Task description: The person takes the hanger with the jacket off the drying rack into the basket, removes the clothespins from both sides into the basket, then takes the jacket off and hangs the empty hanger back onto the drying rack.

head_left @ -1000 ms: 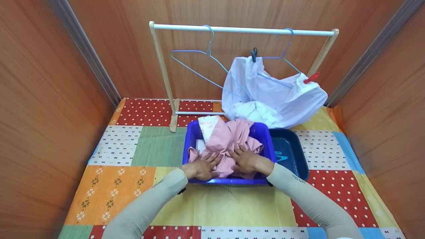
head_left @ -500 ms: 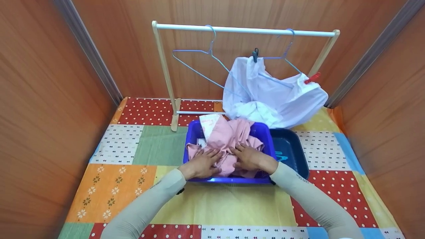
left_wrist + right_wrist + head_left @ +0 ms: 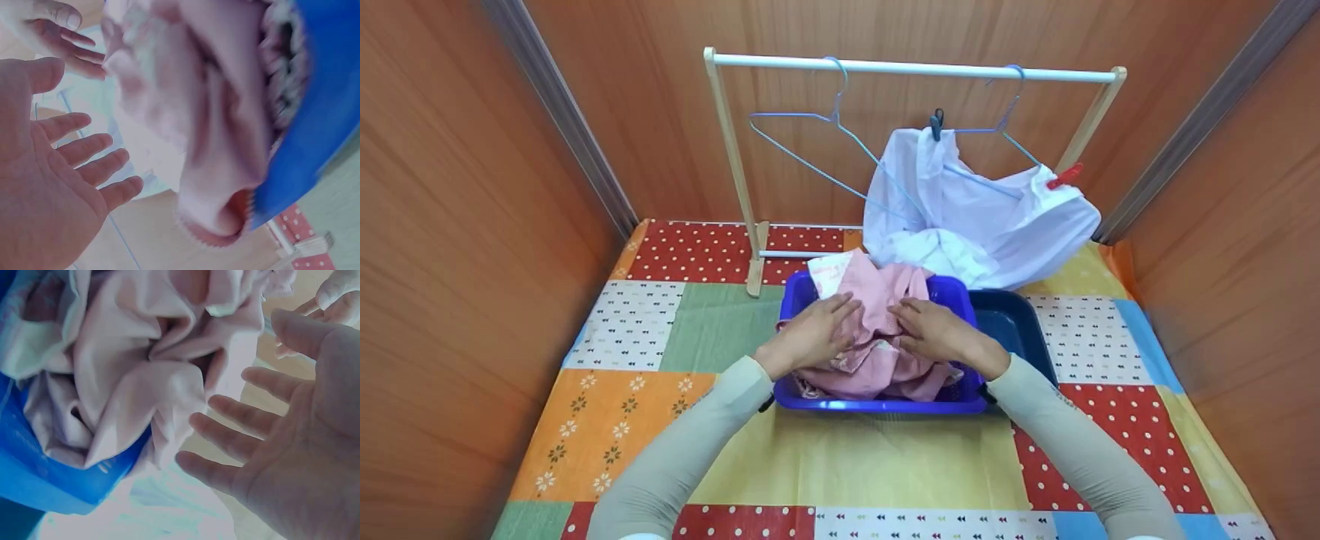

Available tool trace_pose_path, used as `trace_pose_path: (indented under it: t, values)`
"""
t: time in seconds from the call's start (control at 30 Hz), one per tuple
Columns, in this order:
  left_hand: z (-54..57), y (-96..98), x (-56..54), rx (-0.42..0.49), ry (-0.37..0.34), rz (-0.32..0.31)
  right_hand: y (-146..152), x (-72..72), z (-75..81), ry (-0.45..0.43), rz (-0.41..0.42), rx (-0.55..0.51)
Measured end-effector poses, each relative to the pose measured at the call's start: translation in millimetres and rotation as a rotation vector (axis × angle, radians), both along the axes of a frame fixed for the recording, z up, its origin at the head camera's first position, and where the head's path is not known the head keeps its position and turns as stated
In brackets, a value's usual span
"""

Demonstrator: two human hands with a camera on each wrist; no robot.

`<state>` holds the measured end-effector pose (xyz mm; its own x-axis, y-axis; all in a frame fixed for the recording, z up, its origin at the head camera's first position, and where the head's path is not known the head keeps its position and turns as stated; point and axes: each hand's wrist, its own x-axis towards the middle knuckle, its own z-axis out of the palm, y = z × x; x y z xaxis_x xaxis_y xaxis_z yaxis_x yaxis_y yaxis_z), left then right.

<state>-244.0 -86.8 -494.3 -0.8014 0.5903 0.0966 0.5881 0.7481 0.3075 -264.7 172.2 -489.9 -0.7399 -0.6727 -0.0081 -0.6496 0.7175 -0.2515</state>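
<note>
The pink garment (image 3: 877,379) lies bunched inside the purple basket (image 3: 877,406), its far folds standing up past the basket's far rim. The left hand (image 3: 810,334) is over the basket's left half and the right hand (image 3: 941,330) over its right half; from where I stand, the fingers of each are extended and spread, clamped on nothing, and the two hands are apart. Whether any fingertip touches the cloth, I cannot tell. Caution: with no hold established, lifting now would probably let the folds slip back into the basket; pinching a single layer could unroll the bundle and drag a loose edge over the rim. The dark tray (image 3: 1020,322) sits just beside the basket's right side, below the right forearm, so a sideways shift of basket or sleeve might displace it. Just behind the basket, a white garment (image 3: 990,217) hangs low, secured by a black clip (image 3: 936,125) and a red clip (image 3: 1065,176); pushing the basket away from the person could press into it, loosen a clip, or rock the rack (image 3: 915,67). A bare hanger (image 3: 791,115) beyond the basket's far left could snag cloth raised carelessly.
</note>
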Motion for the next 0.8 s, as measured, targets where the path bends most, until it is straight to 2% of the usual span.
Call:
trace_pose_path:
  t: [0.1,0.3,0.4,0.57,0.8]
  values:
    - [9.3,1.6,-11.3,0.012,0.006,0.023,1.5,-8.4,4.1,0.020,-0.032,-0.064]
    - [22.7,8.7,-37.8,-0.012,-0.091,0.094,4.5,-34.1,7.1,0.072,-0.065,-0.166]
    - [25.5,13.1,-52.2,0.002,-0.143,0.136,5.9,-49.0,6.5,0.052,-0.101,-0.206]
    - [21.2,18.5,-73.2,0.032,-0.203,0.195,6.9,-70.4,0.6,0.006,-0.157,-0.248]
    - [7.3,21.4,-94.0,0.028,-0.223,0.239,4.7,-91.3,-9.6,-0.054,-0.207,-0.260]
